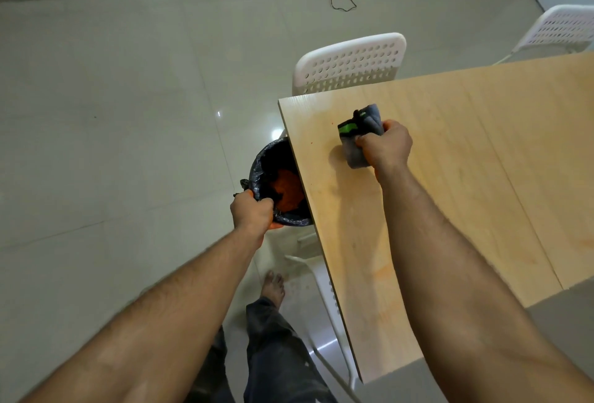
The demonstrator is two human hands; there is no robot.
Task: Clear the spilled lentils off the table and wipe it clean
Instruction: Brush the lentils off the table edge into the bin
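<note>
My right hand [385, 145] grips a grey cloth [356, 153] with black and green trim and presses it on the light wooden table [450, 209], near the table's left edge. My left hand [252, 213] holds the rim of a bin lined with a black bag [273, 158], kept just below and against that edge. Orange lentils [287, 190] lie piled inside the bin. Faint orange dust smears the table top, and a tiny orange speck [312, 142] sits near the edge.
A white perforated chair [350, 65] stands at the table's far side, another [562, 29] at the far right. A third white chair [324, 293] is tucked under the near left edge. My bare foot [273, 287] is on the tiled floor. A cable [337, 0] lies far off.
</note>
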